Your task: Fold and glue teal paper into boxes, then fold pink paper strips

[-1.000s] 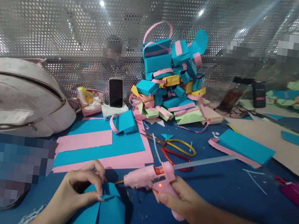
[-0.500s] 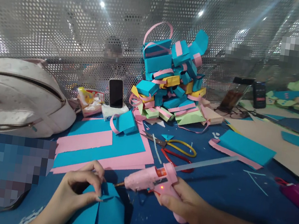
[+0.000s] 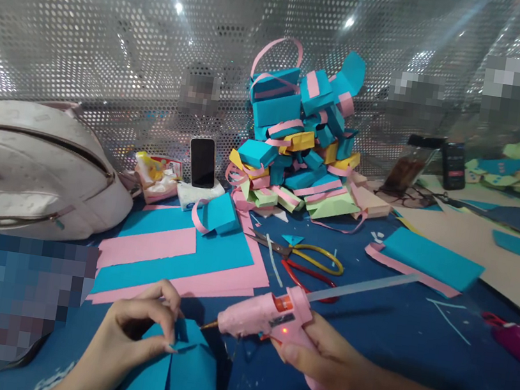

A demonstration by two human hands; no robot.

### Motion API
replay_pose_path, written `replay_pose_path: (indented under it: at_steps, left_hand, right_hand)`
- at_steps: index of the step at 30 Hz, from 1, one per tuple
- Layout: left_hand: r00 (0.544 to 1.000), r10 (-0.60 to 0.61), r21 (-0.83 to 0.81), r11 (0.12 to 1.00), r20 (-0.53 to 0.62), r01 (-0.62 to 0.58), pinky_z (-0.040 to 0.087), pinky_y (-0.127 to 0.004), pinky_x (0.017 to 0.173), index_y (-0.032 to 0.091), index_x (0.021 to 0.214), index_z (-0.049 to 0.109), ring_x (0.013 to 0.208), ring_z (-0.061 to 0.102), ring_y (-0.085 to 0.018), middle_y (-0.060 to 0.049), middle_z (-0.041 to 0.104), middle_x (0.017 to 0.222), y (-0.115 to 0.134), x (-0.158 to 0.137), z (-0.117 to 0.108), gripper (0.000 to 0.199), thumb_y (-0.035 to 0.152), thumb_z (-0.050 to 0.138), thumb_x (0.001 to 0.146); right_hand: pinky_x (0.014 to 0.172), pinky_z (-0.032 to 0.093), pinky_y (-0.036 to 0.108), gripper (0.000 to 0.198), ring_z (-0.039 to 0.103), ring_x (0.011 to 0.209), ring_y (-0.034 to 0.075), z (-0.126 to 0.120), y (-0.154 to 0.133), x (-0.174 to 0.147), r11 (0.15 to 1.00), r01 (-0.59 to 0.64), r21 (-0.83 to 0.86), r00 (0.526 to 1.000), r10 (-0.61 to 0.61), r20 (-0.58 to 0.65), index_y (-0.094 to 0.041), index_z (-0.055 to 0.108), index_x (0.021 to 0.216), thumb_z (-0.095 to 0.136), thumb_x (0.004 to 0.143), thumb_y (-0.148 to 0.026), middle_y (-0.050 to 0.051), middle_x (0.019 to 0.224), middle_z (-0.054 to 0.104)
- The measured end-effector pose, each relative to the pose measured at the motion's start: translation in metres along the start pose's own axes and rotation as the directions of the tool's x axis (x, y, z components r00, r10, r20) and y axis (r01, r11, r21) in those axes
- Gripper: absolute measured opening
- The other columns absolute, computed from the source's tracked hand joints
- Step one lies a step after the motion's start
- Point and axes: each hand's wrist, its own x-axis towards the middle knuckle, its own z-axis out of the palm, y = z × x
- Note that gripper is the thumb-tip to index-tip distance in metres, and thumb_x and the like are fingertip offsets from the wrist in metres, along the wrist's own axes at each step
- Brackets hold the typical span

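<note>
Thumb and fingers of my left hand [image 3: 140,320] pinch the folded top edge of a blue paper piece [image 3: 193,376] at the bottom of the view. My right hand [image 3: 328,359] is wrapped round the handle of a pink hot glue gun [image 3: 266,318], whose orange light is lit. Its metal nozzle points left and is at the upper right corner of the folded paper; whether it touches cannot be made out. A long clear glue stick [image 3: 363,287] sticks out of the gun's back. The lower part of the blue paper runs out of view.
Scissors [image 3: 314,257] with yellow and red handles lie behind the glue gun. Blue and pink paper sheets [image 3: 222,254] spread left of them. Further back stand a heap of small paper bags [image 3: 276,110], a phone [image 3: 202,162] and a white backpack [image 3: 36,170]. A blue folded piece [image 3: 430,257] lies right.
Almost nothing differs. The glue gun and my right hand have shifted very slightly right and down, while my left hand keeps its pinch on the paper.
</note>
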Motion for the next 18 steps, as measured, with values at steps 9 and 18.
replay_pose_path:
  at_steps: [9, 18]
  left_hand:
    - [1.000, 0.016, -0.019, 1.000, -0.006, -0.016, 0.045, -0.024, 0.068, 0.021, 0.065, 0.073, 0.076, 0.054, -0.014, -0.002, 0.057, 0.082, -0.002, -0.002, -0.002, 0.013, 0.024, 0.082, 0.074]
    - [0.998, 0.058, -0.006, 0.998, -0.014, -0.058, 0.046, -0.023, 0.068, 0.022, 0.066, 0.072, 0.076, 0.055, -0.013, -0.001, 0.057, 0.082, -0.002, -0.001, -0.004, 0.013, 0.025, 0.081, 0.076]
  right_hand:
    - [0.046, 0.031, 0.014, 0.047, 0.035, 0.057, 0.007, 0.002, 0.004, 0.001, 0.997, 0.078, 0.014, 0.997, -0.078, -0.008, -0.023, 0.060, 0.127, 0.056, 0.090, -0.051, -0.002, 0.075, 0.043]
    - [0.047, 0.034, 0.016, 0.045, 0.037, 0.056, 0.007, -0.001, 0.013, 0.000, 0.998, 0.061, 0.018, 0.998, -0.060, -0.026, -0.019, 0.061, 0.121, 0.059, 0.088, -0.051, -0.003, 0.073, 0.042]
